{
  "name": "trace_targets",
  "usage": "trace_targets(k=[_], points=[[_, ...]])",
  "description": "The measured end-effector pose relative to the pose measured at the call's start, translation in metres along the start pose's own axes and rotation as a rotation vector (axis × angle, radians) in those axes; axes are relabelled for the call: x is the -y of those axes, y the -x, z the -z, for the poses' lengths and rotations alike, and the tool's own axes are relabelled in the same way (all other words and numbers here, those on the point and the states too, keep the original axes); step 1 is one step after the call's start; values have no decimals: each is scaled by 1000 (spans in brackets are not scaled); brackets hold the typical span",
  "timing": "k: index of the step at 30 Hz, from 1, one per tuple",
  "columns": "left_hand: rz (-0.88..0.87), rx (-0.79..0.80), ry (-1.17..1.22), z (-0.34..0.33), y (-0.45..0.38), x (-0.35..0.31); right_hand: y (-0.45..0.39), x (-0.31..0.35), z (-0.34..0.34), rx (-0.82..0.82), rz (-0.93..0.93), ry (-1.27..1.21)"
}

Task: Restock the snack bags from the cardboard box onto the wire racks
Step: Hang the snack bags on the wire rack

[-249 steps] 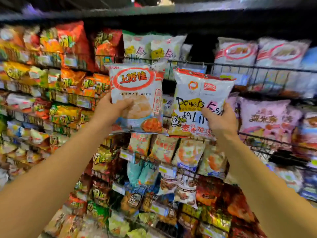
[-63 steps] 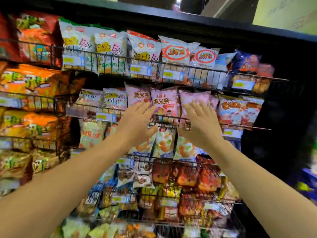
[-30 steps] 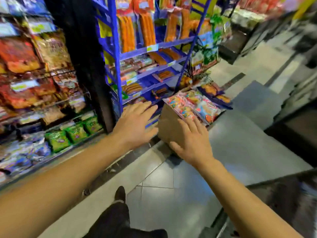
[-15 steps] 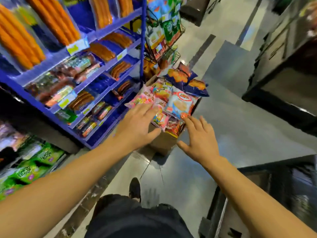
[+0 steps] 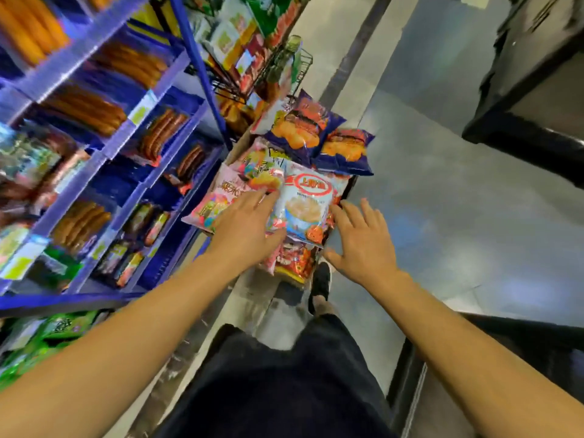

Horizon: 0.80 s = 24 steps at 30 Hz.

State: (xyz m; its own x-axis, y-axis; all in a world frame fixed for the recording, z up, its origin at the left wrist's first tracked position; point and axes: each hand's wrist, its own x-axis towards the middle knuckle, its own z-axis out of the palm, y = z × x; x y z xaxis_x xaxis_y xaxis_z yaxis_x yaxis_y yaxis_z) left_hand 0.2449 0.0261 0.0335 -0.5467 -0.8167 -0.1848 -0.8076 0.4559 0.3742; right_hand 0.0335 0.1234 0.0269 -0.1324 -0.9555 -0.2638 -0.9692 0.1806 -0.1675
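Left hand (image 5: 243, 229): fingers extended, lying on the glossy pink snack bag (image 5: 221, 197) at the left of the cardboard box (image 5: 235, 150); nothing gripped. Right hand (image 5: 363, 241): fingers spread, at the box's right edge beside the white shrimp-flake bag (image 5: 308, 207); contact cannot be confirmed. Two crinkled blue bags (image 5: 316, 131) crown the far side. Smooth grey floor (image 5: 442, 200) lies open right of the box; blue shelving (image 5: 126, 137) stands just left.

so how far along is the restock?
Done: not checkable, the wire racks are out of view. In hand: nothing yet; left hand and right hand reach open toward the white shrimp flakes bag. Left: the cardboard box is heaped with snack bags.
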Motion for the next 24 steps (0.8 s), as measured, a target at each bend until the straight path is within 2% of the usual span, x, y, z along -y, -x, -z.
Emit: trace_targets(k=[2,6,9,14,18,24], points=[[60,-6,28,-10,-35,-9,-30,-27,3,29,1,-61],[197,92,101,-31,-102,-22,-87,-71,12,112,-20,-129],[273,123,143,-47,-144,-24,-127,-98,8,94,-25,-184],[440,188,191,-77,-197,-12,-190,-129,-2,164,-236,-472],[522,212,232,-104,-233,5,-241,-157,-26,86,-395,-659],[661,225,376,-151,-254,41,-312,-193,-70,133,-606,-803]])
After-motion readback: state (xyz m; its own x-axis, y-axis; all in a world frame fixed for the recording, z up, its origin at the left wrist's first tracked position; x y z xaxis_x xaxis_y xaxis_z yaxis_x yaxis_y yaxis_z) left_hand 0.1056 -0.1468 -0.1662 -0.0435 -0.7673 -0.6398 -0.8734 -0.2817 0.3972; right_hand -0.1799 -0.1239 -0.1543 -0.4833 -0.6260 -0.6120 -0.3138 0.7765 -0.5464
